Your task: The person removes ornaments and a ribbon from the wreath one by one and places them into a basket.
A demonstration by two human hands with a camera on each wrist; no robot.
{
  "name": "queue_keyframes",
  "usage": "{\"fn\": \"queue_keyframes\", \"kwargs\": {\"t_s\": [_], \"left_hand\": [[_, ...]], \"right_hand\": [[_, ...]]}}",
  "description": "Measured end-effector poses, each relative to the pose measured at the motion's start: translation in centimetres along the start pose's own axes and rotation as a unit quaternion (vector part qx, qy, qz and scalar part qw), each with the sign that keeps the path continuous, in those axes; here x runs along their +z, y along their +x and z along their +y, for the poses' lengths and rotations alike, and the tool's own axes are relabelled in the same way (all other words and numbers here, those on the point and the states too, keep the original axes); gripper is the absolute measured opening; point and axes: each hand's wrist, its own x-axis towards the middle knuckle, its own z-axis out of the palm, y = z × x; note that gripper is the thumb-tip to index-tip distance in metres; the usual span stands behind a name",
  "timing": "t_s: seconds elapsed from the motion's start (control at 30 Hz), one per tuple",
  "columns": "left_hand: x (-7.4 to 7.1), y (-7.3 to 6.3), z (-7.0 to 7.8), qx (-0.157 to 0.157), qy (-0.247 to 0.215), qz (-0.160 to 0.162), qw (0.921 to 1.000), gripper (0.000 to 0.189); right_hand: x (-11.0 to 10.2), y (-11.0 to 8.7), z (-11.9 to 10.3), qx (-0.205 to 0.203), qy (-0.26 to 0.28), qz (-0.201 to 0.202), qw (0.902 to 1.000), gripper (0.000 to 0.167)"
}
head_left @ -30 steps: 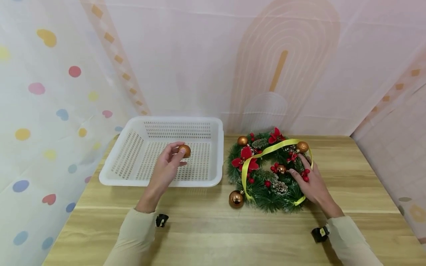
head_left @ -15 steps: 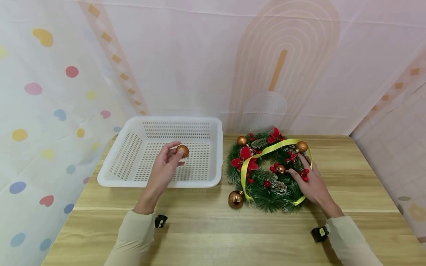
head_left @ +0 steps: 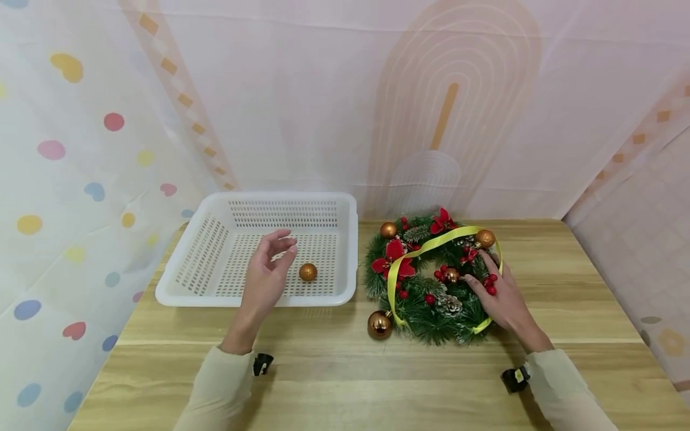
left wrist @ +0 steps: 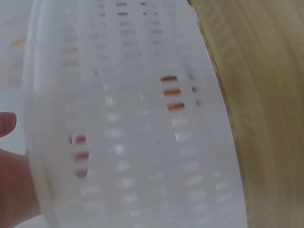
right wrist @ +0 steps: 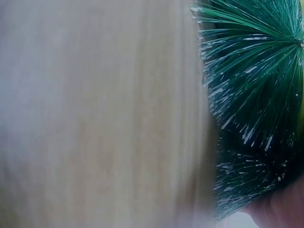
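Note:
My left hand (head_left: 269,269) hovers over the front of the white plastic basket (head_left: 167,293), fingers loosely bent and nothing between them. A glittery copper Christmas ball (head_left: 308,272) lies on the basket floor, just right of the fingertips. In the left wrist view, orange from the ball (left wrist: 172,92) shows through the basket wall's slots. My right hand (head_left: 504,296) grips the right side of a green Christmas wreath (head_left: 431,323), its thumb on top near the red berries. Pine needles of the wreath (right wrist: 251,61) fill the right of the right wrist view.
A shiny copper ball (head_left: 380,325) rests at the wreath's lower left. Yellow ribbon (head_left: 393,275) loops across the wreath, among red flowers (head_left: 395,265), pinecones and further copper balls. All stand on a wooden table (head_left: 345,371) with a patterned curtain (head_left: 302,120) behind.
The left hand has let go of the glittery ball, which has dropped into the basket. The right hand keeps its hold on the wreath.

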Motion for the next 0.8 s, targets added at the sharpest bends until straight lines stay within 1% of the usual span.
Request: {"fn": "queue_keyframes", "kwargs": {"t_s": [0.07, 0.13, 0.23, 0.33, 0.4, 0.5, 0.6, 0.7, 0.8], "left_hand": [[0.6, -0.5, 0.3, 0.026, -0.015, -0.001, 0.9995, 0.034], [1.4, -1.1, 0.8, 0.045, -0.031, -0.012, 0.9985, 0.033], [2.9, -2.2, 1.7, 0.050, -0.049, -0.046, 0.9964, 0.034], [4.5, -3.2, 2.3, 0.035, -0.051, -0.092, 0.9939, 0.035], [5.6, -4.0, 2.6, 0.024, -0.041, -0.123, 0.9913, 0.036], [7.1, -5.1, 2.8, 0.007, -0.038, -0.165, 0.9855, 0.037], [8.4, -5.9, 2.7, -0.003, -0.052, -0.202, 0.9781, 0.038], [9.5, -6.5, 2.5, -0.014, -0.055, -0.225, 0.9727, 0.039], [10.3, -7.0, 1.9, -0.028, -0.047, -0.234, 0.9707, 0.039]], "right_hand": [[0.1, 0.0, 0.0, -0.001, -0.002, 0.000, 1.0000, 0.072], [0.1, -0.1, 0.0, -0.001, -0.003, 0.000, 1.0000, 0.072], [0.1, -0.1, 0.1, 0.001, -0.001, -0.002, 1.0000, 0.073], [0.0, -0.1, 0.1, 0.002, 0.001, -0.003, 1.0000, 0.073], [0.0, -0.1, 0.1, 0.002, 0.002, -0.003, 1.0000, 0.073], [0.0, -0.1, 0.1, 0.001, 0.003, -0.002, 1.0000, 0.073], [0.0, -0.1, 0.0, 0.002, 0.005, -0.002, 1.0000, 0.073], [0.0, -0.1, -0.1, 0.002, 0.007, -0.001, 1.0000, 0.073], [0.0, 0.0, -0.1, 0.002, 0.007, -0.001, 1.0000, 0.073]]}}
